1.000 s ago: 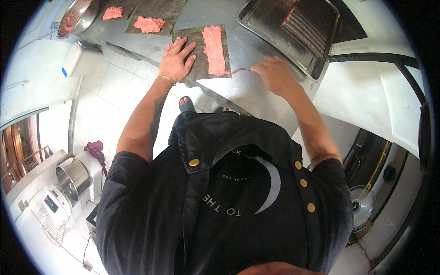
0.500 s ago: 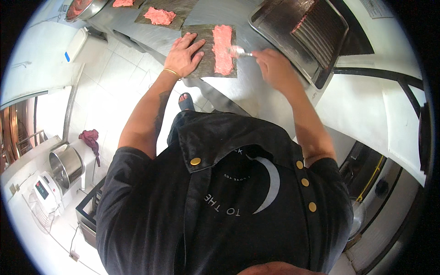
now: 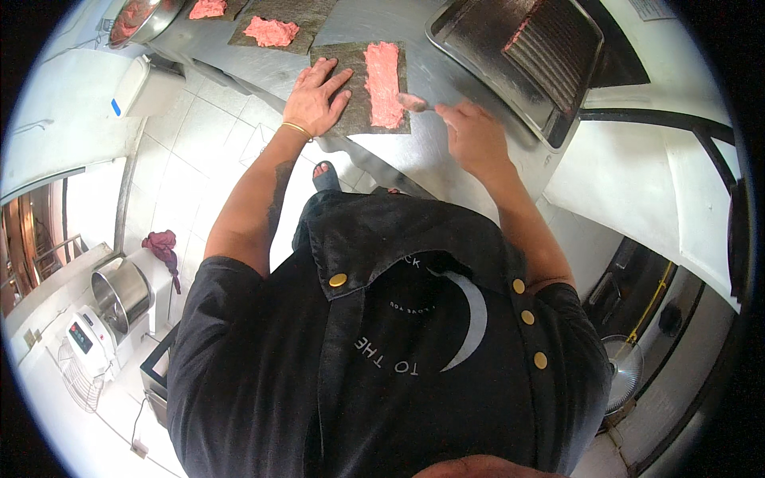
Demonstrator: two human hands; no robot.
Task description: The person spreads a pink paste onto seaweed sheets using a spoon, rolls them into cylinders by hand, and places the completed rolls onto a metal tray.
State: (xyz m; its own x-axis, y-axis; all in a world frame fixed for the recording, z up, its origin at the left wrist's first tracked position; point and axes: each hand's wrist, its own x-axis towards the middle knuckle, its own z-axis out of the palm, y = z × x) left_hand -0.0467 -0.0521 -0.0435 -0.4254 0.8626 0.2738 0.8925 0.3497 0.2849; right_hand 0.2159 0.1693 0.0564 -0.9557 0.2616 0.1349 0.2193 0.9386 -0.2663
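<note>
A dark green nori sheet (image 3: 355, 119) lies on the metal counter in front of me, with a long strip of pink minced filling (image 3: 384, 84) spread along its right part. My left hand (image 3: 317, 97) rests on the sheet's left side, fingers stretched out and apart. In my right hand (image 3: 476, 137) is a spoon (image 3: 413, 102), gripped by its handle. Its bowl, smeared with filling, is at the strip's right edge near the lower end. Farther left, a second nori sheet (image 3: 301, 17) carries a rougher pink heap (image 3: 272, 32).
A dark metal tray with a ridged rack (image 3: 550, 60) stands at the right of the steel counter (image 3: 434, 147). Far left are another filling heap (image 3: 208, 8) on nori and a steel bowl (image 3: 151, 24). A mixer with a steel bowl (image 3: 119, 293) sits at lower left.
The spoon has shifted slightly down along the strip's right edge, and its bowl has turned. My right hand has moved a little lower. The left hand stays on the sheet.
</note>
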